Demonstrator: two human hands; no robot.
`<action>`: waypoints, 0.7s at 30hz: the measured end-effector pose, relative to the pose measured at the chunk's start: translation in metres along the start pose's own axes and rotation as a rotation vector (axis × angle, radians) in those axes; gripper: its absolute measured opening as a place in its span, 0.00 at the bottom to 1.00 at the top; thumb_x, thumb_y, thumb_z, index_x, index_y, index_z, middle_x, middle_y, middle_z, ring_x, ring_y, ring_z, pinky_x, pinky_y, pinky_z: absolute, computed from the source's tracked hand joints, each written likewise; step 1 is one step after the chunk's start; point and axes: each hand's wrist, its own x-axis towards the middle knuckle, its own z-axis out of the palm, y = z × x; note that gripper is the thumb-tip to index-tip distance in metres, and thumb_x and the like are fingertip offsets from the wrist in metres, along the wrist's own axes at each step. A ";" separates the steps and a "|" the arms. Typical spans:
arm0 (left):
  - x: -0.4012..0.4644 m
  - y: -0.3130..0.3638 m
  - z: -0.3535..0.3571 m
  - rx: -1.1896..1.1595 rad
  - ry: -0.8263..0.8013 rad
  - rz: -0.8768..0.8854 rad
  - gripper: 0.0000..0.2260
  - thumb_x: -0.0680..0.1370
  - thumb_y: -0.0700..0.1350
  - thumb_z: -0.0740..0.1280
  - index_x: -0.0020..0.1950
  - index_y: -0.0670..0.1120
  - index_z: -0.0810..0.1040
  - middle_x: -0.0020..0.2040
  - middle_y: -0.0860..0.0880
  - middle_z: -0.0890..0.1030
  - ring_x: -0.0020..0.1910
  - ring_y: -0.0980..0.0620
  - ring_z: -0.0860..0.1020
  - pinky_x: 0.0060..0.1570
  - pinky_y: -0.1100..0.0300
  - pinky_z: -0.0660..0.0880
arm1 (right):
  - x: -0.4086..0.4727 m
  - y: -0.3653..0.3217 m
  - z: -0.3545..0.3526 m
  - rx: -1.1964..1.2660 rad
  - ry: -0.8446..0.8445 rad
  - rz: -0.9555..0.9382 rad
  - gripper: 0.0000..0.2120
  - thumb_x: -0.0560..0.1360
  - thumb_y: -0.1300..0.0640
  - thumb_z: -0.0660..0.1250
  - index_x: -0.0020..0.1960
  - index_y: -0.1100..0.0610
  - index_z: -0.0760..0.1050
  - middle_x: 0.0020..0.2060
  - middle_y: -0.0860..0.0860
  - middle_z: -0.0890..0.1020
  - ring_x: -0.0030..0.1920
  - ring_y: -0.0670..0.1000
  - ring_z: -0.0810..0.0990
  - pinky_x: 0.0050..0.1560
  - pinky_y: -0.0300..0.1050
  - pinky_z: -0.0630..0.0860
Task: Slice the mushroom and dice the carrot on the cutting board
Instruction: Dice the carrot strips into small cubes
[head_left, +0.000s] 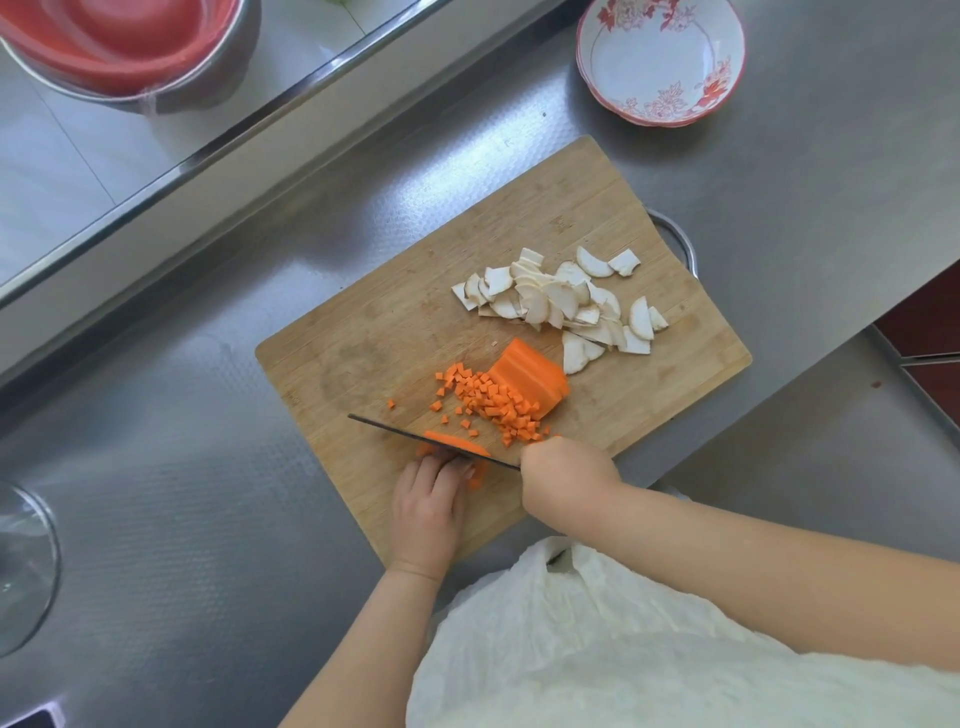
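Observation:
A wooden cutting board (395, 317) lies on the steel counter. White mushroom slices (563, 301) are piled at its right. A stack of carrot slabs (527, 376) sits mid-board beside several small carrot dice (485, 402). My right hand (563, 480) grips the handle of a knife (410, 434), whose blade stands edge-down across a carrot piece (454, 441) at the board's near edge. My left hand (428, 506) holds that carrot piece with curled fingers against the blade; the piece is mostly hidden under them.
A red-flowered white bowl (662, 60) stands beyond the board at the back right. A red basin in a steel bowl (119, 47) sits in the sink at the back left. A glass lid (23, 566) lies at the left edge. A metal ring (678, 236) pokes from under the board.

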 end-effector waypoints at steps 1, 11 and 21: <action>0.002 0.004 -0.009 -0.038 0.009 -0.002 0.03 0.79 0.43 0.63 0.51 0.46 0.74 0.45 0.44 0.79 0.43 0.47 0.73 0.41 0.51 0.72 | 0.001 0.000 0.000 0.001 0.006 0.000 0.13 0.76 0.66 0.56 0.55 0.58 0.76 0.54 0.56 0.78 0.53 0.58 0.77 0.42 0.45 0.70; 0.146 0.065 -0.073 0.283 -1.094 -0.107 0.24 0.84 0.55 0.43 0.50 0.46 0.75 0.41 0.48 0.76 0.44 0.47 0.76 0.46 0.52 0.72 | -0.005 -0.003 0.007 -0.079 0.076 -0.021 0.12 0.78 0.66 0.57 0.55 0.58 0.76 0.53 0.55 0.80 0.52 0.56 0.79 0.42 0.44 0.69; 0.162 0.063 -0.048 0.410 -1.461 -0.238 0.27 0.84 0.57 0.43 0.71 0.40 0.68 0.62 0.39 0.75 0.63 0.39 0.73 0.62 0.48 0.68 | -0.007 -0.010 0.004 -0.052 0.129 -0.050 0.12 0.77 0.67 0.58 0.56 0.58 0.75 0.53 0.55 0.80 0.53 0.56 0.78 0.42 0.46 0.69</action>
